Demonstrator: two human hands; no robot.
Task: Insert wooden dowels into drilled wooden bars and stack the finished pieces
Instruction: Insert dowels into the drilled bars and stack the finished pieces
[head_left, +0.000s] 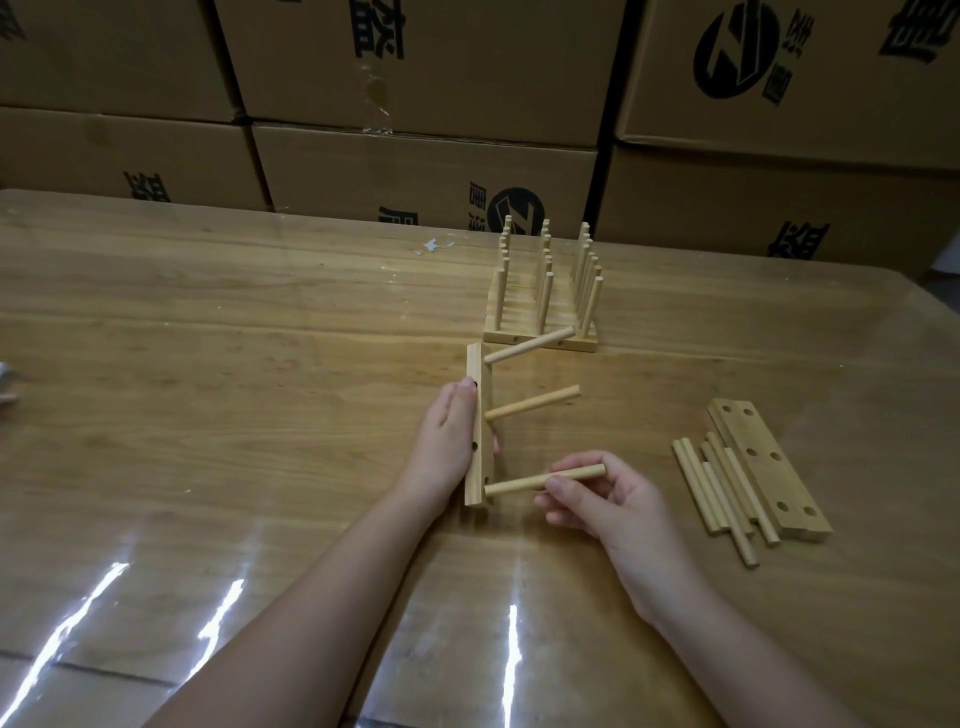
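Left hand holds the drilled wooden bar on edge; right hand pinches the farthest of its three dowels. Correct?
No: the head view shows the right hand pinching the nearest pale round wooden dowel. The left hand holds the drilled wooden bar on edge.

L hand (447, 441) grips bar (479, 431) on edge; R hand (602, 499) pinches dowel (545, 479) at its hole

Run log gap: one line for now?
left hand grips bar | right hand pinches third dowel | finished pieces stacked behind | spare dowels right
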